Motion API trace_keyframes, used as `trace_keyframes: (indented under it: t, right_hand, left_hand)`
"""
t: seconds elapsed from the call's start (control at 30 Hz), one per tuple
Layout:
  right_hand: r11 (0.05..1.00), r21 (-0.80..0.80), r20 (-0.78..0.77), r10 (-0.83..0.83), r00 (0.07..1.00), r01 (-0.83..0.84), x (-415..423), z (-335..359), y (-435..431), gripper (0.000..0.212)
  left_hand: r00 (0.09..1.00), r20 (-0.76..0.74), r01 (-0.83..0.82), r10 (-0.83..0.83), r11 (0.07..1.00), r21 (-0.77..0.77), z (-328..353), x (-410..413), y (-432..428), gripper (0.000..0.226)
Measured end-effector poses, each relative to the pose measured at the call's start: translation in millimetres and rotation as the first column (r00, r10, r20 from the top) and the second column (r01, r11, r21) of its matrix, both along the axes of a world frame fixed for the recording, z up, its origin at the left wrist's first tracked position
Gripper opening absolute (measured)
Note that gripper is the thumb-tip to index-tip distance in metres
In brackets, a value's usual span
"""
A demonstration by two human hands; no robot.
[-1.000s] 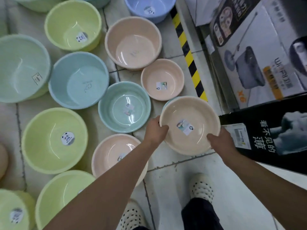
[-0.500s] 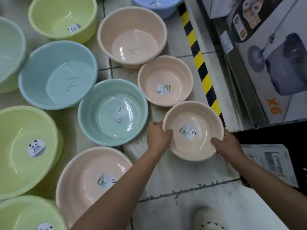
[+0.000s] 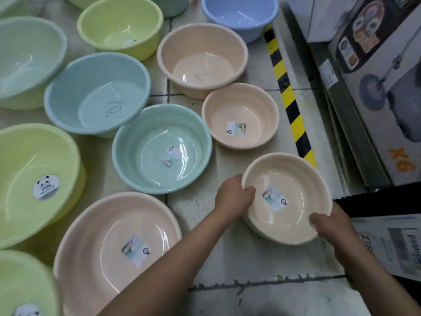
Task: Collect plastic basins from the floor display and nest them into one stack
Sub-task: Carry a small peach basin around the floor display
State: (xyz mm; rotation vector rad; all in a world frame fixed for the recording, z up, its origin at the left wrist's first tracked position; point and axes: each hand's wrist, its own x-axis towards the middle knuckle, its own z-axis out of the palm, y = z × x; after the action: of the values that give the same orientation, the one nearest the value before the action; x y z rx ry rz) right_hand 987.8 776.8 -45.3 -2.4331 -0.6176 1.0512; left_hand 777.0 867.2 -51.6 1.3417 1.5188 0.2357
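A small cream basin (image 3: 293,176) with a label sticker inside is held at the lower right, tilted slightly. My left hand (image 3: 234,197) grips its left rim, fingers curled inside. My right hand (image 3: 330,224) grips its near right rim. Just beyond it on the floor sits a small peach basin (image 3: 250,106), and left of that a teal basin (image 3: 136,142). A large peach basin (image 3: 91,236) lies near my left forearm, which covers part of its rim.
More basins crowd the tiled floor: a large peach one (image 3: 200,46), a pale blue one (image 3: 91,87), a blue one (image 3: 241,12), several green ones (image 3: 22,169). A yellow-black hazard stripe (image 3: 289,96) edges a shelf with boxed goods (image 3: 376,76) on the right.
The view has dropped closer to the floor. The cream basin, held in both hands throughout, has come lower and nearer, now sitting below the small peach basin.
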Motion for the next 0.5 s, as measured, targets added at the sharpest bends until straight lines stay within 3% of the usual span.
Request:
trace_keyframes:
  t: [0.1, 0.13, 0.2, 0.27, 0.33, 0.43, 0.5]
  right_hand:
    - [0.997, -0.057, 0.074, 0.046, 0.996, -0.042, 2.0, 20.5, 0.0, 0.077]
    - [0.996, -0.041, 0.133, 0.078, 0.988, -0.074, 1.0, 31.0, 7.8, 0.082]
    - [0.984, 0.121, 0.226, 0.105, 0.969, -0.134, -0.7, 52.7, 36.9, 0.080]
    - [0.946, 0.293, 0.179, 0.086, 0.980, -0.136, -7.4, 68.6, 81.6, 0.068]
    - [0.926, 0.355, 0.083, 0.101, 0.991, -0.124, -18.5, 71.0, 128.9, 0.061]
    - [0.943, 0.258, 0.068, 0.198, 0.978, -0.209, -34.5, 59.9, 184.8, 0.062]
    - [0.961, 0.168, 0.040, 0.214, 0.976, -0.218, -40.1, 40.7, 208.1, 0.063]
  left_hand:
    - [0.991, -0.012, 0.129, -0.130, 0.987, -0.093, 11.3, -0.3, 6.4, 0.062]
    - [0.996, -0.004, 0.089, -0.090, 0.993, -0.078, 16.2, -2.1, 15.3, 0.067]
    - [0.998, 0.012, -0.069, 0.068, 0.995, 0.066, 27.8, -7.9, 44.8, 0.056]
    - [0.975, 0.015, -0.219, 0.221, 0.952, 0.213, 42.3, -16.0, 81.2, 0.040]
    - [0.952, 0.000, -0.292, 0.307, 0.904, 0.313, 51.3, -23.7, 116.0, 0.035]
    - [0.942, -0.071, -0.278, 0.327, 0.882, 0.381, 45.4, -29.8, 156.4, 0.042]
    - [0.939, -0.234, -0.137, 0.254, 0.897, 0.420, 31.1, -30.1, 172.7, 0.045]
